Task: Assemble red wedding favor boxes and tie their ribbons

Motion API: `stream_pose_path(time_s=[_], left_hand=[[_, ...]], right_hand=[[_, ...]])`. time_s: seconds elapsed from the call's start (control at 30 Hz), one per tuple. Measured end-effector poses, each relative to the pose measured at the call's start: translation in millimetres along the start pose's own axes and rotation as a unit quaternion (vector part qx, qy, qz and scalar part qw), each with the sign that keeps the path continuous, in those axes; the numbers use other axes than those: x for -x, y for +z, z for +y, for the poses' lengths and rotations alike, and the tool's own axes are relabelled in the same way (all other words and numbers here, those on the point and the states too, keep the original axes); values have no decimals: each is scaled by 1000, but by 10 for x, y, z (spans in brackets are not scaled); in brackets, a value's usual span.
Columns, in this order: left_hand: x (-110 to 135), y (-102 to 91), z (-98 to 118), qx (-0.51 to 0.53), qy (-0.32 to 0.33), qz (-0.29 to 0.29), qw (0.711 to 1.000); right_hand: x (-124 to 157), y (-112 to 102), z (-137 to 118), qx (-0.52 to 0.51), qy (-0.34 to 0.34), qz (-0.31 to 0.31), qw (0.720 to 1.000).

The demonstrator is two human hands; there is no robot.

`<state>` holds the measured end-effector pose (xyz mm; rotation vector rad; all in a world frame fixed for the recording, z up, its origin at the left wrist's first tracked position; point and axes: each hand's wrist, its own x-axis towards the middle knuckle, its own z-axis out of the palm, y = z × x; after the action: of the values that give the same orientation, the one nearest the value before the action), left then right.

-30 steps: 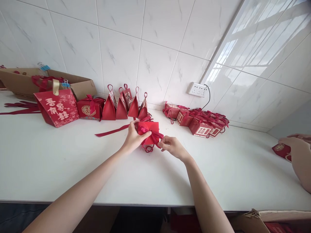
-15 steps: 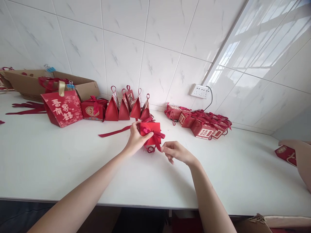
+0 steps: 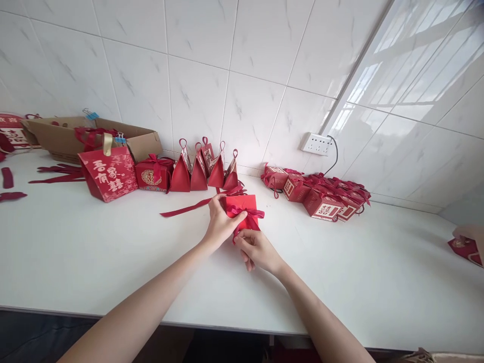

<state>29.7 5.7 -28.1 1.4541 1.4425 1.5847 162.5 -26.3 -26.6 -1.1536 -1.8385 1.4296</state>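
A small red gift box [image 3: 242, 202] stands on the white table [image 3: 143, 257], a darker red ribbon [image 3: 254, 216] tied across it in a bow. Wrapped round the box's left side, my left hand [image 3: 224, 222] presses its thumb on the bow's knot. At the lower front of the box, my right hand [image 3: 255, 248] pinches a hanging ribbon end between thumb and fingers. Its other fingers curl underneath. Behind the box lies a loose strip of ribbon [image 3: 185, 209], stretching to the left.
Peaked red boxes [image 3: 198, 174] line the wall, beside a bow-tied box [image 3: 154, 174] and a larger red bag-shaped box [image 3: 110, 174]. Behind stands a cardboard box [image 3: 145, 143]. Finished-looking boxes [image 3: 321, 201] cluster right, below a power strip [image 3: 316, 144]. Another person's hand [image 3: 472, 234] holds a red box.
My right hand has moved left, from a ribbon end at the box's lower right to one below the bow. My left hand keeps its hold. The view has shifted slightly left.
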Motion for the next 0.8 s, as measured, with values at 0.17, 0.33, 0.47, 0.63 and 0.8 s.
stream_pose_path(time_s=[0.17,0.33,0.47,0.63,0.8], left_hand=[[-19,-12,-27,16,0,5,1000],[-29,-30,-33,9,-4,-9,1000],[-37,-43,-31,23,-15,-23,999],[-30,-50,-38,37,-4,-33,999],[17,-23,-55,45,20,-97,994]], right_hand=[[9,-25,-5,0,-9,-40,999],[10,-28,0,15,1,-86,996],[29,-57,1,13,5,-117,993],[112,-271,-56,13,41,-173,984],[109,-486,-72,-26,-45,151,987]])
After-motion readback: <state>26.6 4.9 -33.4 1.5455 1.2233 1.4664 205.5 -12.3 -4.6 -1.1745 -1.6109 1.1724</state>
